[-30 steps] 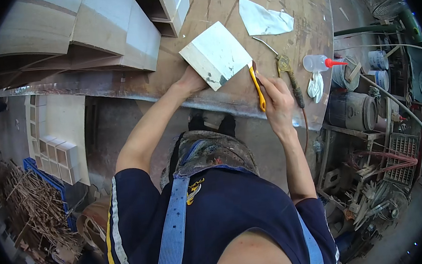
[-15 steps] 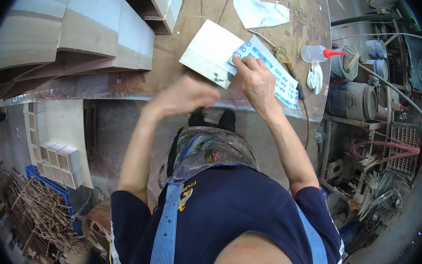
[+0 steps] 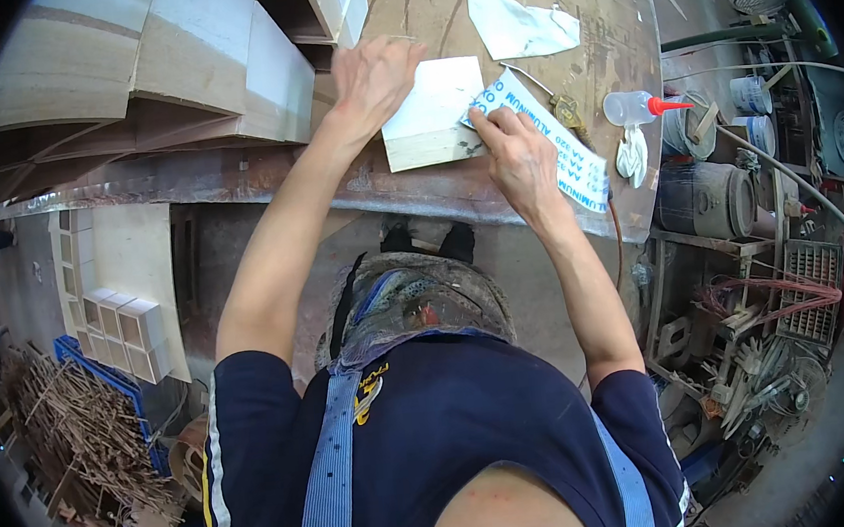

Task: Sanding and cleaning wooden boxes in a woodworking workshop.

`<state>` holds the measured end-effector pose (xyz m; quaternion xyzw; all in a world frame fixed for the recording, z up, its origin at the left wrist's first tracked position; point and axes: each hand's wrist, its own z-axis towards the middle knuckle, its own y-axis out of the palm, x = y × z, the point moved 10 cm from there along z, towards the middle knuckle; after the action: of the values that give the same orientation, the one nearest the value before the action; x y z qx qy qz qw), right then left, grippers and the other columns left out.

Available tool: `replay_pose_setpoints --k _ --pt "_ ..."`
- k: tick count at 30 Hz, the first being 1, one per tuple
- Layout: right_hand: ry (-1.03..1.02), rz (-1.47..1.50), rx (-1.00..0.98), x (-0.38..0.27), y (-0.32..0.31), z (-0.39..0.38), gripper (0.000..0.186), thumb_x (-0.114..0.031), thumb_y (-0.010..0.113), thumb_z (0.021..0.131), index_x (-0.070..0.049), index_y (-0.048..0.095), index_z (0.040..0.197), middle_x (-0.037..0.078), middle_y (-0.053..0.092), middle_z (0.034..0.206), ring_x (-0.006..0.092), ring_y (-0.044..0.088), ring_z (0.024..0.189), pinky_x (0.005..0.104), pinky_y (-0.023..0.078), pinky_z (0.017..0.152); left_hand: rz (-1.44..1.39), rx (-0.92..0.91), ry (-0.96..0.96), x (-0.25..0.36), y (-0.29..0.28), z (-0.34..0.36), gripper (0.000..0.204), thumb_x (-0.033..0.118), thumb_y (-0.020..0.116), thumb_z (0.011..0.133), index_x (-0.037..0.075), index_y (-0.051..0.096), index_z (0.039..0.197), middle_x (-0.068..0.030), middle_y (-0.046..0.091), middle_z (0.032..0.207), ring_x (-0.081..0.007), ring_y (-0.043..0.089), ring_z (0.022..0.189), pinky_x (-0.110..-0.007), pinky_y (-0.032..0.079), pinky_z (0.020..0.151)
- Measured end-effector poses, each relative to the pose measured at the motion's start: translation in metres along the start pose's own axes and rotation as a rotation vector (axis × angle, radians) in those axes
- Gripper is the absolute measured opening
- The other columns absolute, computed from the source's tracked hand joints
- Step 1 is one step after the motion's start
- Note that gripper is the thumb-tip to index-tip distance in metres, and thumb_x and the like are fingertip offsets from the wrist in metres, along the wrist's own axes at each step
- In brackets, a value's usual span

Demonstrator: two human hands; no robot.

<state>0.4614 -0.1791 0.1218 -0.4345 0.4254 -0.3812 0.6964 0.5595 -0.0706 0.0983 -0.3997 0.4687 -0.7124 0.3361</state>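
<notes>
A white square board (image 3: pixel 436 97) with a bare wood-coloured strip along its near side lies on the workbench. My left hand (image 3: pixel 371 82) is at its far left corner, fingers smeared by motion; I cannot tell whether they grip the board. My right hand (image 3: pixel 521 159) is closed on a strip of sandpaper (image 3: pixel 580 174), its white back printed in blue. One end of the strip sticks out past my thumb over the board's right edge, and the rest trails to the right beneath the hand.
Wooden box units (image 3: pixel 194 63) stand along the left of the workbench (image 3: pixel 610 6). Toward the right are a white cloth (image 3: pixel 522 24), a squeeze bottle with a red nozzle (image 3: pixel 626 107), a crumpled white rag (image 3: pixel 631 155) and a thin hose (image 3: pixel 616 221). Buckets and a drum (image 3: pixel 703 201) stand beyond.
My left hand has moved up and away to the board's far corner. The board has turned, so its near edge lies roughly along the bench edge. My right hand has shifted slightly nearer with the sandpaper.
</notes>
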Motion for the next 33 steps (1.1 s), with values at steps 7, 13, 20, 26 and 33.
replay_pose_setpoints --k 7,13,20,26,33 --pt "-0.034 -0.043 0.093 -0.007 0.002 0.001 0.032 0.000 0.052 0.066 -0.002 0.056 0.098 0.008 0.050 0.075 0.0216 0.051 0.066 0.0318 0.043 0.054 -0.225 0.240 -0.005 0.002 0.001 0.003 0.024 0.022 0.049 0.082 0.005 0.054 0.067 -0.0117 0.056 0.068 -0.0298 0.055 0.066 -0.040 0.043 0.057" --pt "-0.048 -0.031 0.054 -0.010 0.006 0.020 0.031 -0.001 0.051 0.066 -0.001 0.055 0.097 0.008 0.050 0.075 0.0219 0.051 0.067 0.0312 0.044 0.056 -0.285 0.230 0.009 0.003 0.001 0.001 0.022 0.019 0.053 0.081 0.003 0.049 0.065 -0.0115 0.055 0.067 -0.0291 0.054 0.066 -0.038 0.043 0.057" --pt "-0.056 -0.054 0.083 -0.007 0.004 0.017 0.032 0.001 0.051 0.065 -0.002 0.054 0.096 0.007 0.049 0.074 0.0212 0.051 0.065 0.0310 0.043 0.055 -0.302 0.235 0.038 0.006 -0.001 0.006 0.022 0.019 0.053 0.080 0.002 0.051 0.066 -0.0129 0.055 0.068 -0.0297 0.055 0.067 -0.040 0.044 0.056" --pt "0.001 -0.069 -0.020 -0.005 0.006 -0.009 0.035 0.004 0.052 0.063 -0.003 0.058 0.098 0.007 0.053 0.078 0.0221 0.052 0.068 0.0313 0.044 0.058 -0.311 0.243 0.025 0.002 0.001 0.004 0.024 0.019 0.052 0.081 0.003 0.049 0.064 -0.0127 0.054 0.067 -0.0302 0.054 0.066 -0.040 0.043 0.056" --pt "-0.051 -0.160 0.008 -0.012 0.001 0.003 0.028 -0.003 0.053 0.066 -0.005 0.056 0.093 0.005 0.048 0.073 0.0188 0.051 0.064 0.0286 0.043 0.053 -0.293 0.204 -0.009 0.000 -0.001 0.002 0.023 0.020 0.052 0.082 0.002 0.050 0.066 -0.0126 0.055 0.069 -0.0302 0.055 0.068 -0.039 0.044 0.057"
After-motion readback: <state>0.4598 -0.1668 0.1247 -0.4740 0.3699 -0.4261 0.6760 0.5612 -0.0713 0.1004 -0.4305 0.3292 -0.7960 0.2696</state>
